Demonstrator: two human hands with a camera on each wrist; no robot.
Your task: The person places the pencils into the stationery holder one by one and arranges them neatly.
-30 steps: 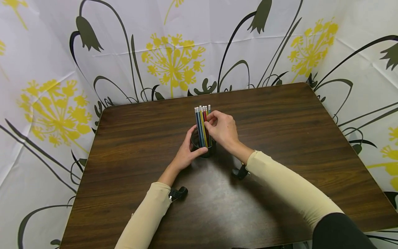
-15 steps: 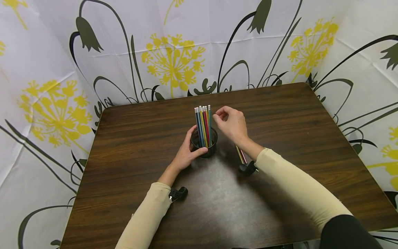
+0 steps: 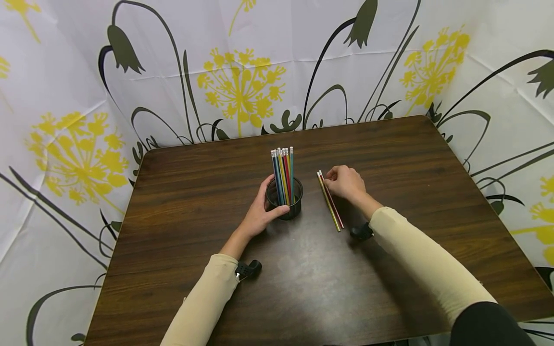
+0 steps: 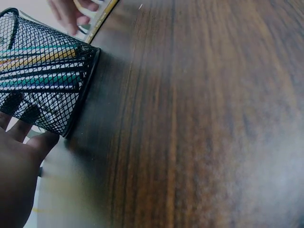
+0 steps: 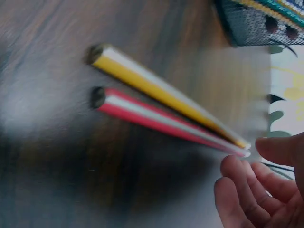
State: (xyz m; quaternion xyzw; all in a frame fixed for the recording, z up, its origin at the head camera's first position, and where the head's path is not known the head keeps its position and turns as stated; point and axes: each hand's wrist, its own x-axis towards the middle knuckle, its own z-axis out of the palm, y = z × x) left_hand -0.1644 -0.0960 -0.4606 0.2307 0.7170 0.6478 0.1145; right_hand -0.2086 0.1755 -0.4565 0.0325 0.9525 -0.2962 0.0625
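Observation:
My left hand [image 3: 256,215] grips a black mesh pencil cup [image 3: 294,211], thumb at the near side and fingers around the left. Several pencils [image 3: 281,175] stand in the cup, white erasers up, leaning slightly. To the right of it, a yellow pencil [image 3: 329,202] and a red pencil [image 3: 334,205] lie side by side on the table, eraser ends pointing away. My right hand [image 3: 346,182] is beside their eraser ends, fingertips close to the red pencil. In the right wrist view, a gap shows between its thumb and bent fingers [image 5: 232,168].
The dark wood-grain table [image 3: 207,173] reaches back to a white curtain [image 3: 164,48] printed with yellow and grey flowers. Each wrist wears a small black camera, such as the left wrist's camera [image 3: 248,269].
My right hand has let go of a teal pencil standing in the cup and moved right and down to the two lying pencils. The left hand has stayed on the cup.

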